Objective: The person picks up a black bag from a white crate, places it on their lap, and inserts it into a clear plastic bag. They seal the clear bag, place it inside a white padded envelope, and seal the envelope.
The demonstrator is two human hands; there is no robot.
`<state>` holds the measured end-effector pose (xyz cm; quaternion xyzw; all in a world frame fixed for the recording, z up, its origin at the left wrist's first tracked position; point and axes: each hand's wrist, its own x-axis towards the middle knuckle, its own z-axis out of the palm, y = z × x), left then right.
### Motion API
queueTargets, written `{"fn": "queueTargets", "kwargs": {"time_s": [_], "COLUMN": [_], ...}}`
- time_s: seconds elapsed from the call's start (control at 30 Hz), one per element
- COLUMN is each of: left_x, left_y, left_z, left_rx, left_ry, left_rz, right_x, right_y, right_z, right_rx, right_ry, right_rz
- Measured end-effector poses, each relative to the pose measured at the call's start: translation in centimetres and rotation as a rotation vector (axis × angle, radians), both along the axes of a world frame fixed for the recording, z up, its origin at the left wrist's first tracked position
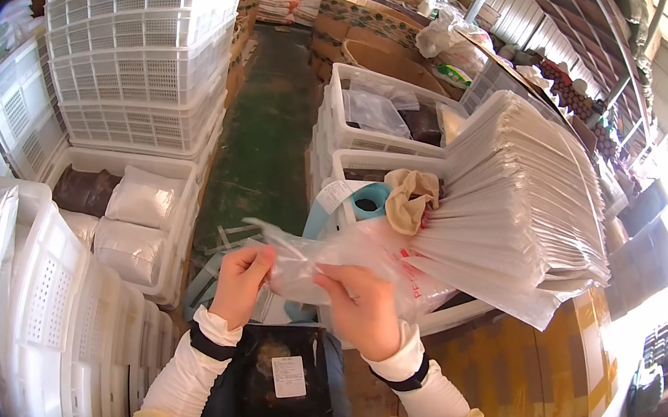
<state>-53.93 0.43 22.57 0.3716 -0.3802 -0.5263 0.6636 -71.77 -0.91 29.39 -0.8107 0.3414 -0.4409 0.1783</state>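
Between my two hands a clear plastic bag (297, 259) is stretched out. My left hand (241, 281) pinches its left side, thumb against the fingers. On the other side my right hand (363, 302) grips it, fingers closed. Across my lap lies a dark filled package (267, 383) with a white label (290, 376). Just beyond my right hand is a clear bag with red print (417, 284), beside a large fanned stack of clear plastic bags (523, 201). A roll of labels (368, 206) and a beige cloth glove (410, 200) sit behind my hands.
White crates (139, 45) stand in a tall stack at left, above a crate of silvery packages (146, 197). More white crates (394, 144) are at centre right. A taped cardboard box (534, 365) is under the bag stack. A green floor aisle (269, 123) runs between.
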Motion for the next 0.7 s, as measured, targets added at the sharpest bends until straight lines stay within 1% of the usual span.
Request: {"fn": "queueTargets", "kwargs": {"time_s": [0.07,0.13,0.17,0.23,0.33,0.43,0.53,0.63,0.7], "left_x": [0.0,-0.3,-0.7,-1.6,-2.9,-3.7,-3.1,-2.7,-2.9], "left_y": [-0.1,-0.1,0.0,0.1,0.9,1.9,1.3,1.0,0.8], "left_z": [0.2,0.5,0.8,1.5,2.4,5.0,5.5,5.2,4.5], "left_rx": [0.022,0.026,0.022,0.009,-0.231,-0.333,-0.414,-0.332,-0.302], "left_ry": [0.038,0.063,0.06,0.055,0.001,-0.181,-0.475,-0.384,-0.377], "left_rz": [-0.02,-0.047,-0.027,0.012,0.192,0.255,0.181,0.092,0.105], "right_x": [-0.7,-1.1,-1.2,-1.6,-1.9,-1.7,-1.5,-1.3,-1.1], "right_y": [0.5,1.4,1.8,1.9,1.9,2.1,2.2,2.3,2.3], "right_z": [0.6,1.5,1.8,1.7,1.9,2.1,2.1,2.5,2.6], "right_rx": [0.019,0.095,0.131,0.124,0.129,0.11,0.076,0.064,0.045], "right_ry": [-0.072,-0.13,-0.158,-0.188,-0.184,-0.164,-0.142,-0.127,-0.111], "right_rz": [-0.047,-0.126,-0.166,-0.167,-0.176,-0.17,-0.159,-0.14,-0.115]}}
